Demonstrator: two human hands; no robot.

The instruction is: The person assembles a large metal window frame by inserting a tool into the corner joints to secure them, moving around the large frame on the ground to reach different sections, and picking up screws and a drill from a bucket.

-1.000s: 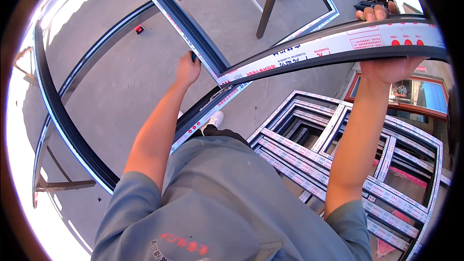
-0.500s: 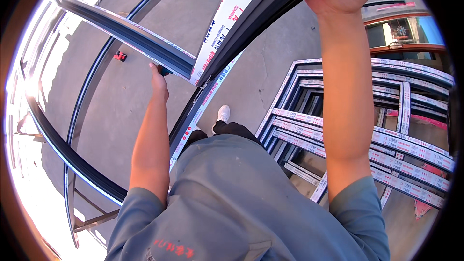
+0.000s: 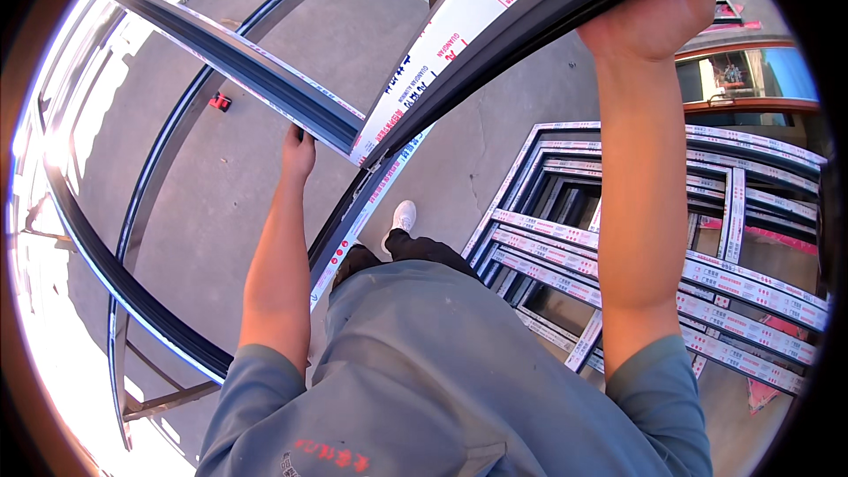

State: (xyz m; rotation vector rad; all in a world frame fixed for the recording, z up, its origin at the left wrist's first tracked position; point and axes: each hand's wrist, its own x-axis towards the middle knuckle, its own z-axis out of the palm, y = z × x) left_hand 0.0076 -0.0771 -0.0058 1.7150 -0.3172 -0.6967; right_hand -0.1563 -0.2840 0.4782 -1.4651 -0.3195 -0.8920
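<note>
A large dark metal window frame (image 3: 212, 51) with white printed protective film is held up in front of me, its near rail passing along my body. My right hand (image 3: 658, 18) is closed round the dark outer rail at the upper right, its fingertips hidden behind the rail. Lower and to the left, my left hand (image 3: 299, 155) is closed at the underside of the crossbar, near where it joins the film-covered rail. The crossbar hides most of its fingers.
Several film-wrapped frames (image 3: 548, 238) are stacked at the right, close to my right forearm. Metal stand rails (image 3: 168, 146) curve across the left side. A small red-and-black object (image 3: 220, 102) lies on the concrete floor (image 3: 212, 212). An orange-brown framed pane (image 3: 746, 75) stands far right.
My right hand and the held frame's upper end have shifted slightly right. The left hand sits a little lower in the picture, still at the crossbar.
</note>
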